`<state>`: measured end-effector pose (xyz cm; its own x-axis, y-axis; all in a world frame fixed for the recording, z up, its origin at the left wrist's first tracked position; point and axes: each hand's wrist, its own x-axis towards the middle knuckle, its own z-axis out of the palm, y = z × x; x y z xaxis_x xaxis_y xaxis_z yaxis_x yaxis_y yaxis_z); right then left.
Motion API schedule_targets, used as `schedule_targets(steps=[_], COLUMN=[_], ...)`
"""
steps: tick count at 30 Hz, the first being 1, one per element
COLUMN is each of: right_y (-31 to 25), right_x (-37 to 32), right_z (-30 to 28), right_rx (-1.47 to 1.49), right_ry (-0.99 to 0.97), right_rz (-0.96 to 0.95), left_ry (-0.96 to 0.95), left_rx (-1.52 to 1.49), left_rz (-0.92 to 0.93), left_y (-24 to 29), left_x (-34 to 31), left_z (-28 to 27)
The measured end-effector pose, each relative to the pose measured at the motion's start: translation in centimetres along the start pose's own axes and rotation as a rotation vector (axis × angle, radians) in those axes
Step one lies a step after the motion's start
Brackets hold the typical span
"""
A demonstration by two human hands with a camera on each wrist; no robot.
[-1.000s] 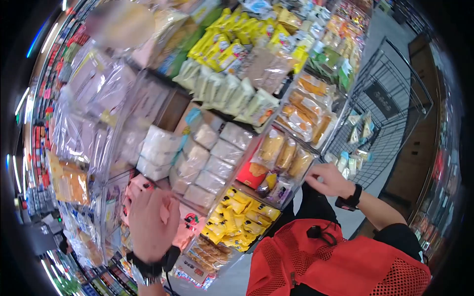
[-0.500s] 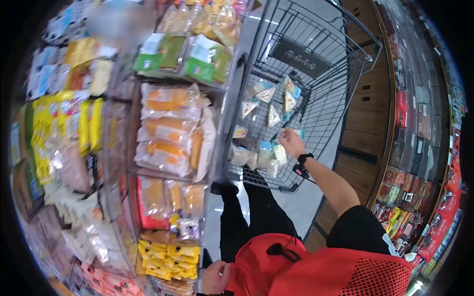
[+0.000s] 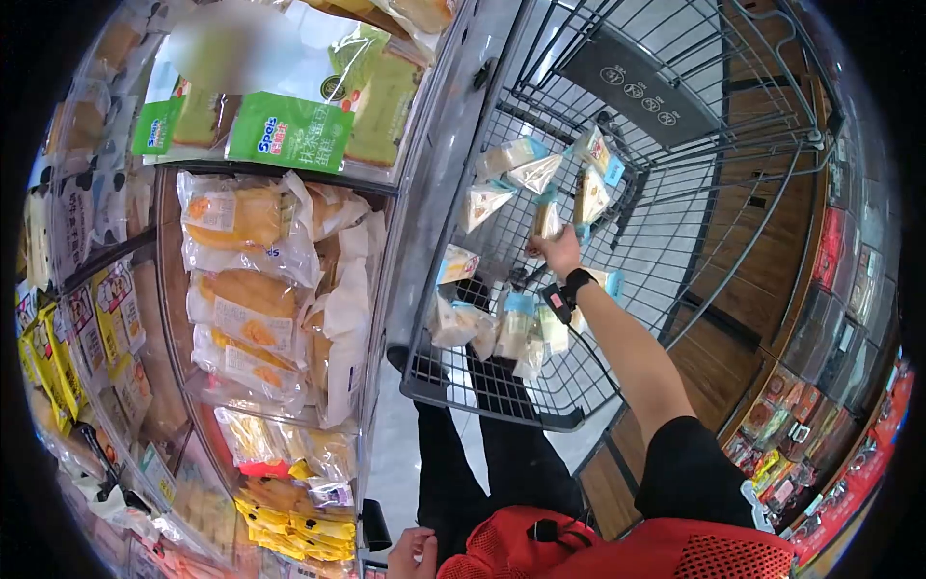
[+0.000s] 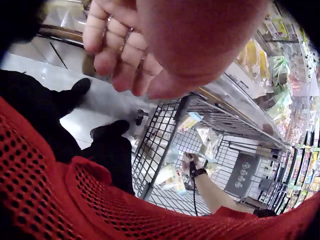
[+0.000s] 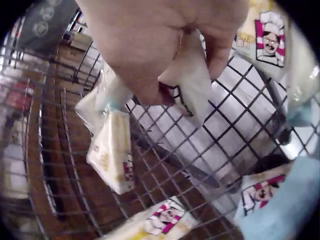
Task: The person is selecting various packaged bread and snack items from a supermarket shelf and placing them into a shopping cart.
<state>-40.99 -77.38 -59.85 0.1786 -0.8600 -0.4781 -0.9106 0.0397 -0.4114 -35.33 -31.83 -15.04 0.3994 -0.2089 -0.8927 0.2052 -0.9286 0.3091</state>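
My right hand point(image 3: 558, 253) is down inside the shopping cart point(image 3: 429, 389) and pinches a triangular wrapped sandwich point(image 5: 192, 82) between thumb and fingers. Its printed logo partly shows in the right wrist view; the hand covers its upper part. Several similar sandwiches point(image 3: 487, 205) with pale blue ends lie about on the wire floor, in one group ahead of the hand and another nearer my legs. Low beside the red vest, my left hand point(image 3: 413, 555) holds nothing, its fingers loosely curled point(image 4: 175, 45).
Left of the cart stands a shelf with bagged bread point(image 3: 246, 309), green cake packs point(image 3: 294, 130) and yellow packets point(image 3: 299, 531). On the right runs a wooden cabinet point(image 3: 748, 261) with clear bins. My legs stand close to the cart's near end.
The view has swung from the shelves to the cart. My right hand has come from the shelf edge into the cart and now pinches a sandwich. My left hand has dropped from the shelves to my side.
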Motion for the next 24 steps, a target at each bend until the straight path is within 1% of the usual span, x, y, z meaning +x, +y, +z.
schedule_targets(steps=[1, 2, 3, 4, 5, 6, 7, 8, 9, 10, 11, 12, 14, 15, 16, 18, 19, 20, 22, 23, 24], right_y=[-0.7, -1.6, -0.1, 1.1, -0.4, -2.9, -3.2, -2.0, -4.2, -7.6, -9.5, -11.9, -17.5, -19.9, -21.5, -26.3, -28.5, -30.4, -32.5, -33.3, -34.5], right_x=[-0.8, -1.6, -1.6, -1.8, -4.1, -6.9, -8.7, -9.8, -12.8, -16.8, -19.3, -21.5, -27.2, -29.8, -31.7, -35.4, -37.7, -39.4, -43.4, -45.0, -47.3], right_z=[-1.5, -3.1, -3.7, -4.5, -7.9, -11.5, -13.4, -14.5, -17.6, -20.9, -23.2, -25.0, -28.6, -29.3, -29.0, -28.9, -28.8, -28.5, -28.0, -26.9, -26.3], right_rx=[0.238, 0.473, 0.575, 0.67, 0.672, 0.743, 0.705, 0.559, 0.392, 0.596, 0.414, 0.345, 0.207, 0.13, 0.08, -0.032, -0.099, -0.117, -0.142, -0.151, -0.176], right_ry=[-0.1, -0.197, -0.367, -0.54, -0.629, -0.722, -0.768, -0.788, -0.739, -0.91, -0.888, -0.879, -0.932, -0.967, -0.912, -0.905, -0.822, -0.823, -0.763, -0.795, -0.783], right_rz=[0.05, 0.094, 0.073, 0.067, 0.171, 0.259, 0.174, -0.161, -0.365, -0.217, -0.504, -0.831, -1.17, -1.284, -1.474, -1.773, -1.875, -1.912, -2.066, -2.088, -2.121], left_ry=[0.039, 0.038, 0.021, 0.004, -0.005, -0.009, -0.056, -0.099, -0.133, -0.162, -0.209, -0.239, -0.467, -0.554, -0.667, -0.634, -0.585, -0.592, -0.386, -0.354, -0.305], left_rx=[0.116, 0.108, 0.028, -0.053, -0.093, -0.132, -0.162, -0.191, -0.289, -0.386, -0.559, -0.729, -1.075, -1.177, -1.273, -1.224, -1.214, -1.346, -1.341, -1.381, -1.471], left_rz=[-0.02, -0.021, 0.051, 0.126, 0.158, 0.195, 0.181, 0.167, 0.226, 0.28, 0.245, 0.232, 0.07, 0.054, 0.054, 0.161, 0.244, 0.348, 0.571, 0.648, 0.724], left_y=[1.6, 2.2, 2.4, 2.8, 3.5, 4.7, 6.1, 7.6, 8.0, 8.2, 9.3, 10.4, 9.8, 10.3, 10.5, 7.9, 7.5, 5.5, 2.7, 1.7, 0.2], left_x=[0.0, 0.4, 1.1, 1.7, 2.0, 2.5, 2.9, 3.1, 3.6, 4.2, 4.1, 4.2, 4.2, 2.5, 1.2, -0.9, -3.2, -2.6, -5.3, -6.1, -7.0], left_z=[0.1, 0.3, 0.6, 0.8, 0.8, 0.7, 0.3, -0.3, -0.4, -0.3, -0.6, -1.0, -1.4, -2.7, -3.7, -4.1, -5.6, -4.8, -5.6, -6.8, -7.4])
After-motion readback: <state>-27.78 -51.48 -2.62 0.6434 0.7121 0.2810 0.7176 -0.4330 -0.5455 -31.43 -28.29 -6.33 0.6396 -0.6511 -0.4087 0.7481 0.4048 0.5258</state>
